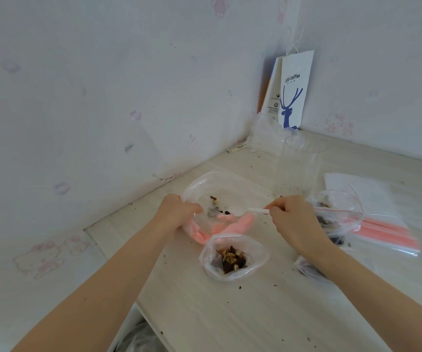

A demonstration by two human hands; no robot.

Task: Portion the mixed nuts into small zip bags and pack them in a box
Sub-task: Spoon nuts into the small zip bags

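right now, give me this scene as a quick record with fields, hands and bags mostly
left hand: grips the rim of the large clear bag
right hand: pinches a white utensil, tip toward that bag
large clear bag: only a few nuts inside
small zip bag: open on the table, nearer the person, holds nuts
stack of empty zip bags: flat on the table, right side
paper coffee bag: upright in the far corner

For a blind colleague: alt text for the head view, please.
A left hand grips the rim of a large clear bag while the right hand dips a white utensil into it. A small open zip bag of nuts sits nearer.
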